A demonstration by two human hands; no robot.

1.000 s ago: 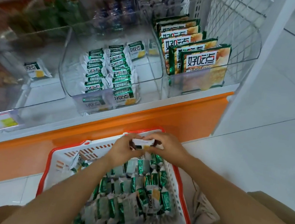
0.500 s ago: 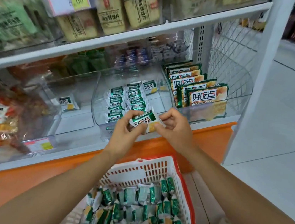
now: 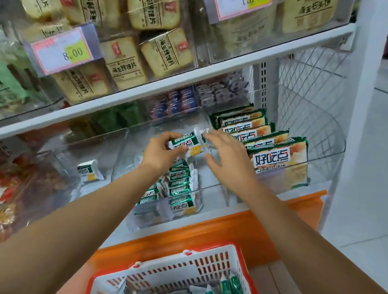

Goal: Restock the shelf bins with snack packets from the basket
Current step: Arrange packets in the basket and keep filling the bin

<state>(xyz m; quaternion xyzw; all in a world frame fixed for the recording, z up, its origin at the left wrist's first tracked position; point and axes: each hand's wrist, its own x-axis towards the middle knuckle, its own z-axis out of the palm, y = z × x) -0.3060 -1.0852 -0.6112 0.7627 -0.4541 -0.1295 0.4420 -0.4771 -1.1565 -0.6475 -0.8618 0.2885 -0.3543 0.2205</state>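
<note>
Left hand (image 3: 160,152) pinches the packet (image 3: 184,144), long axis left-right, yellow end rightward.

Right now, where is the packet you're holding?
Centre of the head view: the left hand pinches the packet over the middle bin, left of the large upright packs.

Shop, price tags (image 3: 63,51), stocked shelf (image 3: 161,86)

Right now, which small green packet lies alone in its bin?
The lone packet in the left bin; the middle bin holds rows of them.
</note>
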